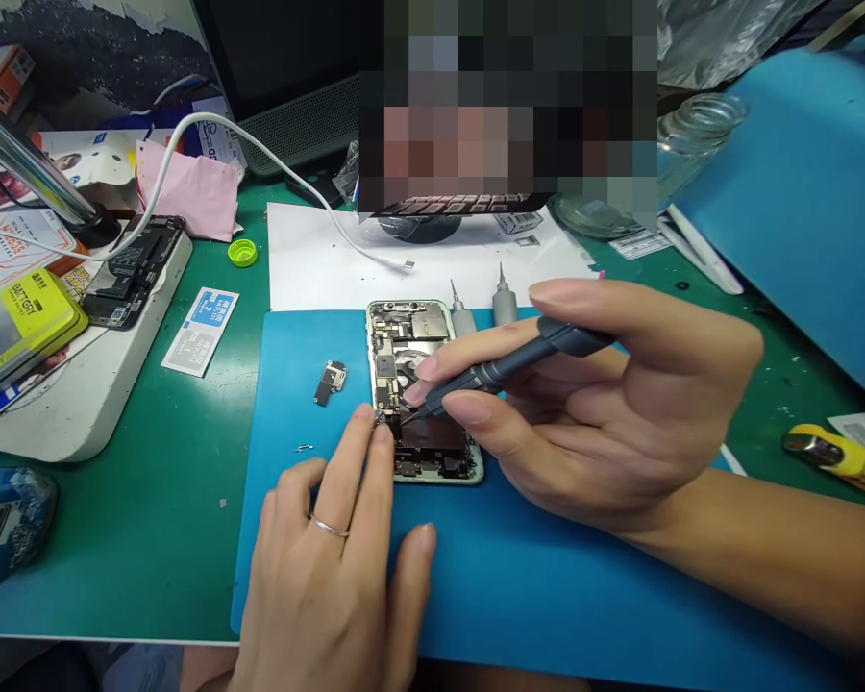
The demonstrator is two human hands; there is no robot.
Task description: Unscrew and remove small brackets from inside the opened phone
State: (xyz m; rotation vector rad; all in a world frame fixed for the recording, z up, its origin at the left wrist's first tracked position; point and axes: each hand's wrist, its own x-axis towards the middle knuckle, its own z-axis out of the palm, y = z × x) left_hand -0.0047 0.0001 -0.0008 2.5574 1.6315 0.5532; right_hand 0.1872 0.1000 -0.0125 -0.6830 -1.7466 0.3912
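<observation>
Has open blue mat [519, 577] below the phone [436, 437], between left and right wrists; to the left, has room broken by a loose metal-faced part [330, 383] and tiny screws [304, 448]. Beyond the top edge, meets white paper [317, 255]. With right hand [612, 413] closed in a pinch, holds a dark screwdriver [505, 370], tip inside the phone. With left hand [335, 557] partly spread, touches the phone's left edge. Lies flat, coverless: pale rim, dark battery, exposed boards.

Centre was bright, lower corners dim. Glare streaked the pole [33, 159]. Edges looked stretched. Pixelation masked top centre.
</observation>
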